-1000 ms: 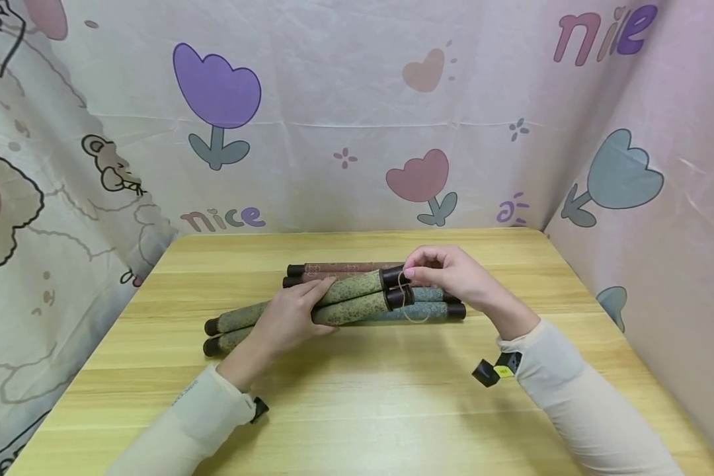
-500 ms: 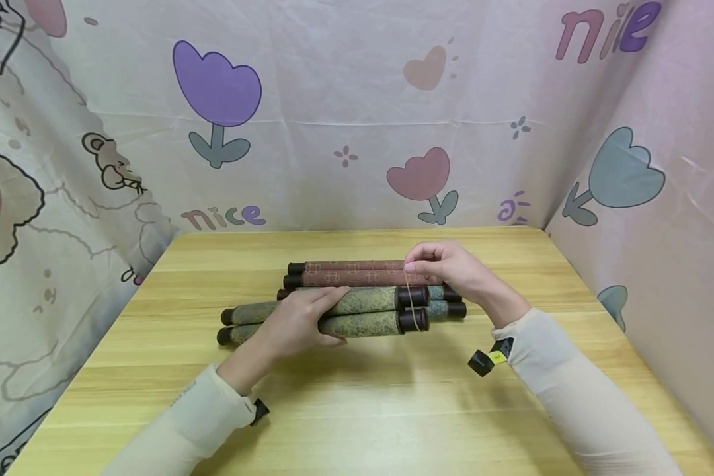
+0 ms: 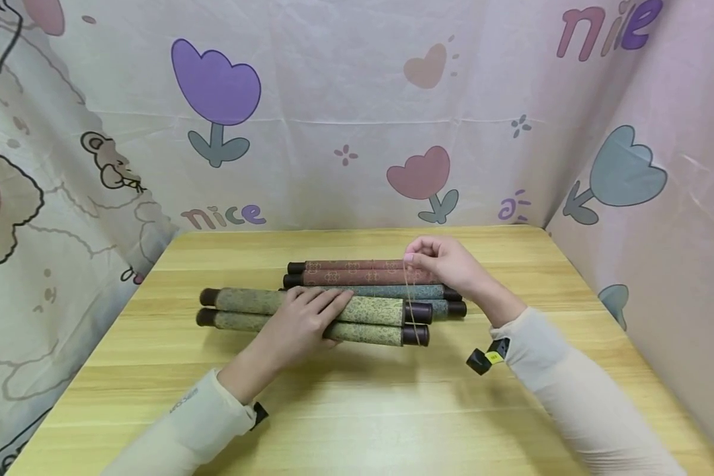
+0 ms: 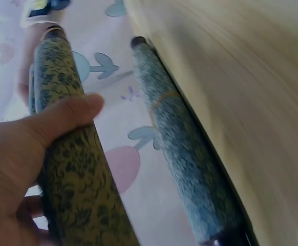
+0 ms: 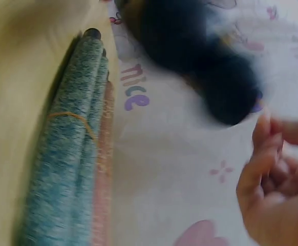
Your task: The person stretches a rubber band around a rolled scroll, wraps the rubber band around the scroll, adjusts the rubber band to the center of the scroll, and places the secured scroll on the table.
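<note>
A pair of yellow-green patterned scrolls (image 3: 371, 309) with dark end knobs lies side by side in the air above the table. My left hand (image 3: 297, 324) grips them around the middle; in the left wrist view its thumb (image 4: 80, 113) lies across one scroll. At the scrolls' right end, my right hand (image 3: 452, 266) pinches a thin rubber band (image 3: 411, 299) between thumb and fingertips. The band is drawn up from the knobs, stretched in a long narrow loop. Blurred dark knobs (image 5: 231, 92) appear beside the right fingertips in the right wrist view.
Behind lie a pair of blue scrolls (image 3: 387, 291) and a pair of reddish-brown scrolls (image 3: 345, 274) on the wooden table (image 3: 357, 410). A rubber band (image 5: 69, 114) encircles the blue pair. A printed curtain (image 3: 321, 86) hangs behind and at both sides.
The yellow-green scrolls have swung from slanting up at the right to tilting slightly down there, nearer the front. The right hand has risen slightly, drawing the rubber band longer.
</note>
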`<state>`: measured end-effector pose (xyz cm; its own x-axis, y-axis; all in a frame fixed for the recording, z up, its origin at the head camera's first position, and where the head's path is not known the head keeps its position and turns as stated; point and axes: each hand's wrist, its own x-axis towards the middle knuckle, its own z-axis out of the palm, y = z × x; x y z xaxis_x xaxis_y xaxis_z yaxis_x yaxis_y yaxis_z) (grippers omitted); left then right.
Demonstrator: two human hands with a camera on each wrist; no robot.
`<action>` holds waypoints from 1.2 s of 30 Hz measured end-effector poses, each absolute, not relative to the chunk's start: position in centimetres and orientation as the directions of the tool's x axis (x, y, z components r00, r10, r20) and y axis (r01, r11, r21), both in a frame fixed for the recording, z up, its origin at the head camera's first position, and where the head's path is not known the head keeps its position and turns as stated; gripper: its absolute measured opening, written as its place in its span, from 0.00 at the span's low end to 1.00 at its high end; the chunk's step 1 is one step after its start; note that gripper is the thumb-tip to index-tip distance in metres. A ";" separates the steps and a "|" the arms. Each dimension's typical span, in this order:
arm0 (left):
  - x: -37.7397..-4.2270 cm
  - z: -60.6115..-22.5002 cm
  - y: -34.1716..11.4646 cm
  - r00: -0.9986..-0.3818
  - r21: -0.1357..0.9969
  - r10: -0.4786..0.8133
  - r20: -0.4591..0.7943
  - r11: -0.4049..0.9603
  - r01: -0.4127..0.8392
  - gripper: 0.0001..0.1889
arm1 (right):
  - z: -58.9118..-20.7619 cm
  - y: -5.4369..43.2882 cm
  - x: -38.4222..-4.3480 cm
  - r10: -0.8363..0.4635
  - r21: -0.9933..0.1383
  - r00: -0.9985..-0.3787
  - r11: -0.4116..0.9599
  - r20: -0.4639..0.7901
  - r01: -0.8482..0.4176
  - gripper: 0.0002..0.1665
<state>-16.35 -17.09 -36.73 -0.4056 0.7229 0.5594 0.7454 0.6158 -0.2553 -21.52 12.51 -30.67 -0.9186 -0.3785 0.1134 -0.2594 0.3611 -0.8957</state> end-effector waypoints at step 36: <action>-17.6 -36.7 -17.6 -0.405 -0.136 0.382 0.831 0.845 0.518 0.50 | -32.6 9.5 -18.5 -0.357 -0.560 -0.904 -0.711 -0.234 0.425 0.04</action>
